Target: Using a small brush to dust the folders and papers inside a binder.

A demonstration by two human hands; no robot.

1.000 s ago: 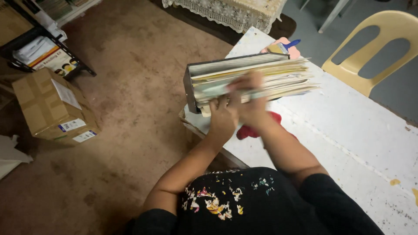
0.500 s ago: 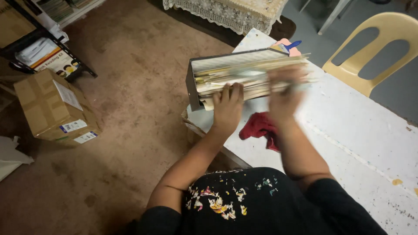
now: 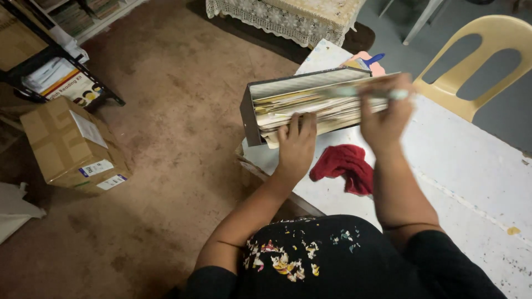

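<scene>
Left hand fingers flat on file box of papers, steadying. Right hand fingers pinch a pale strip, blurred, atop papers. Red cloth on desk. Sorting appears midway.

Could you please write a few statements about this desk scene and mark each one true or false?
1. The left hand rests against the stuffed file binder. True.
2. The right hand lies flat on the red cloth. False: it is raised at the binder's papers.
3. The red cloth lies on the white table. True.
4. The cardboard box sits on the table. False: it stands on the brown floor.
5. A yellow plastic chair stands beyond the table. True.
</scene>
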